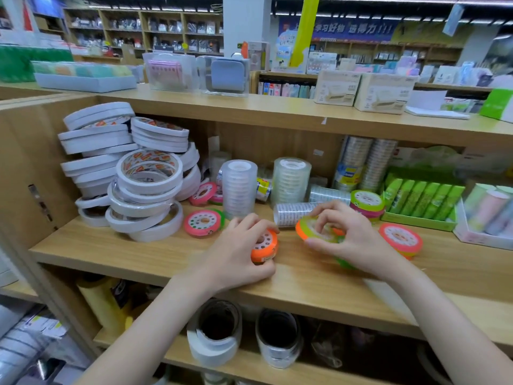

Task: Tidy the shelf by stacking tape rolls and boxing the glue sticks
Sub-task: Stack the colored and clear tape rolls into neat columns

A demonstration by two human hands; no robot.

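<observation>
My left hand (pixel 238 251) grips an orange tape roll (pixel 265 247) on the wooden shelf (pixel 138 257). My right hand (pixel 349 234) holds a tilted stack of orange and green tape rolls (pixel 313 230) just above the shelf. A pink and green roll (pixel 204 223) lies to the left. Another pink roll (pixel 401 238) lies to the right, and a small stack of coloured rolls (pixel 367 204) stands behind my right hand. Green glue sticks (pixel 422 200) fill a green box at the right.
A leaning pile of white tape rolls (pixel 138 173) fills the shelf's left side. Upright stacks of clear tape (pixel 240 187) stand at the back, and one clear sleeve (pixel 294 213) lies flat. Pastel tubes in a box (pixel 488 215) sit far right. Big rolls (pixel 216 329) sit below.
</observation>
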